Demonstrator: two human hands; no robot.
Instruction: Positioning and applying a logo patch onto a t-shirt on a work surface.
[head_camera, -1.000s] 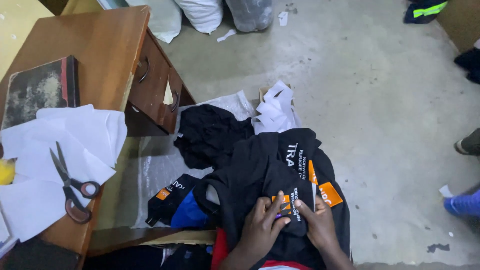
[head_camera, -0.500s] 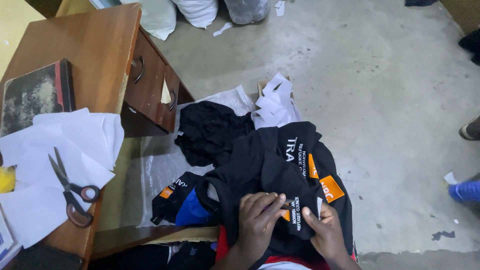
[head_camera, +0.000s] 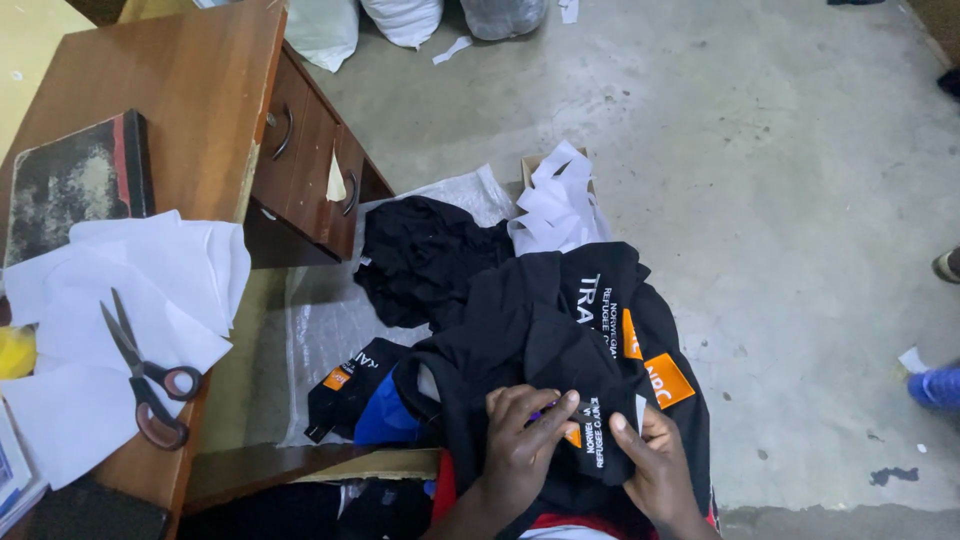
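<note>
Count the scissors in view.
1: black-bladed scissors with dark red handles, lying on white paper sheets on the brown wooden desk. More may be hidden under the paper.

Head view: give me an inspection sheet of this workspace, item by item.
Surface: wooden desk at left, drawers shut; concrete floor.
Job's things: black garment with white print and orange patches, on the lap.
Clutter: scissors on white paper sheets; worn book; white paper scraps; more black clothing on clear plastic.
Grippers: left hand and right hand both pinch the garment.
Cables: nothing seen.
Surroundings: sacks at top; another person's blue shoe.
</note>
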